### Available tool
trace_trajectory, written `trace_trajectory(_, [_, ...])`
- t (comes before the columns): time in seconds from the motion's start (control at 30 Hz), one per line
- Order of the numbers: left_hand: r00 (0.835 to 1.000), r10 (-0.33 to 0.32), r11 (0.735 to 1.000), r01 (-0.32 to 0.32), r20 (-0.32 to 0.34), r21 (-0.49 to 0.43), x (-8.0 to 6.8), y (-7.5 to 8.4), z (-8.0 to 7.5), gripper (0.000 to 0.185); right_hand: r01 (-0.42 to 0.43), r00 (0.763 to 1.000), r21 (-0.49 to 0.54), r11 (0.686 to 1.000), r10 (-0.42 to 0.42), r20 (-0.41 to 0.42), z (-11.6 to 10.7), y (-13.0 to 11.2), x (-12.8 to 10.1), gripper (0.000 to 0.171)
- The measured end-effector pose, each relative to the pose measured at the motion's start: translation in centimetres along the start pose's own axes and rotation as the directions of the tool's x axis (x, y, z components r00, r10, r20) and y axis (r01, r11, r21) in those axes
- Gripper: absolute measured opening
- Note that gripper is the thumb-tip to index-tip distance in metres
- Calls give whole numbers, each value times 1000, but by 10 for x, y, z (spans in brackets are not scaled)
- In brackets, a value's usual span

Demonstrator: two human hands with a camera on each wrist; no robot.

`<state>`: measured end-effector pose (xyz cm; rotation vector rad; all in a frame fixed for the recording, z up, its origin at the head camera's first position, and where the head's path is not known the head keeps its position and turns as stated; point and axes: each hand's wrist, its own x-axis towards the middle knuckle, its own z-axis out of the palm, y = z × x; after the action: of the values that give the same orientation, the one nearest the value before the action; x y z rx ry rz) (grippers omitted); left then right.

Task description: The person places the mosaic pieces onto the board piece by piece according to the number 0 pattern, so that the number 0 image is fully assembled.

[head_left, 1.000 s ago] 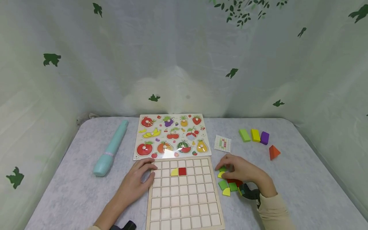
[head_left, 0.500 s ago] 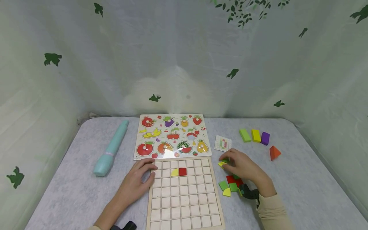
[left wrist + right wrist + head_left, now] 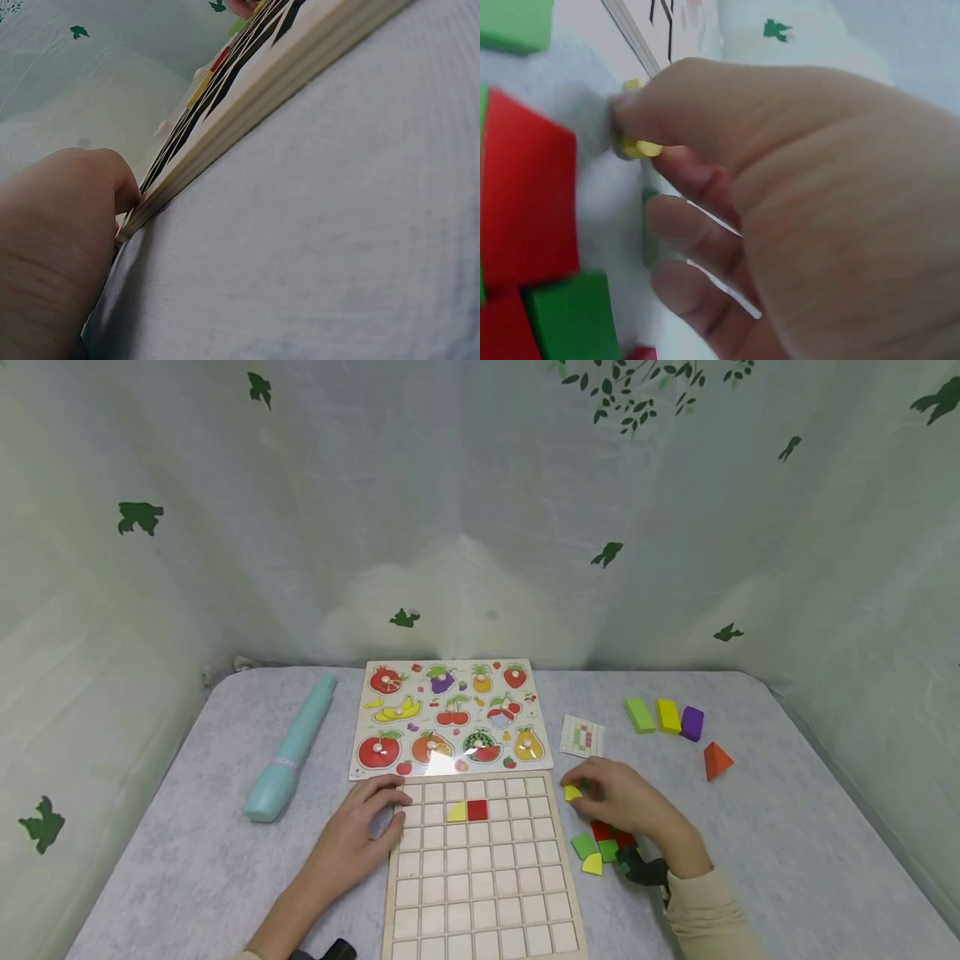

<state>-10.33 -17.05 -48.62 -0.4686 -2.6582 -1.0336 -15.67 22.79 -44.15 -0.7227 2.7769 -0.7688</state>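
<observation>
My right hand point(image 3: 622, 793) pinches a small yellow quarter-circle tile point(image 3: 572, 792) between thumb and index finger, close to the right edge of the wooden grid board point(image 3: 480, 885). In the right wrist view the yellow tile point(image 3: 640, 148) shows past the thumb, and a green piece point(image 3: 651, 232) lies beyond the other fingers. My left hand point(image 3: 352, 831) rests at the board's upper left corner, fingertips on its rim. A yellow quarter-circle tile point(image 3: 457, 812) and a red square tile point(image 3: 477, 810) sit side by side in the board's second row.
Red tiles point(image 3: 602, 831), green tiles point(image 3: 582, 846) and another yellow tile point(image 3: 592, 864) lie right of the board. Behind it are a fruit puzzle point(image 3: 450, 714) and a pattern card point(image 3: 582, 737). Several coloured blocks point(image 3: 667, 716) stand back right; a teal folded umbrella-like object point(image 3: 288, 756) lies left.
My right hand has lifted the yellow quarter-circle tile from the loose tiles, moved it away from me, then left toward the board's edge. The left hand has stayed in place.
</observation>
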Motion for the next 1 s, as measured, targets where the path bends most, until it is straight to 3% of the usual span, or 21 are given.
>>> trace_trajectory(0.2, [1000,-10,1000,10,12,-4,1,1,0,19,52,995,-6,999,-52,-82,8,-15,6,25])
trace_trajectory(0.47, [1000,-5,1000,5,10,2,0,0,0,19,99,989,34,995,-94,-110,24,-39,14,27])
trace_trajectory(0.77, [1000,2,1000,-2,6,2,0,-1,1,19,120,988,64,991,-113,-102,46,-59,21,25])
trace_trajectory(1.0, [1000,-15,1000,15,15,-7,0,-1,1,19,88,994,47,995,-85,-71,55,-74,25,21])
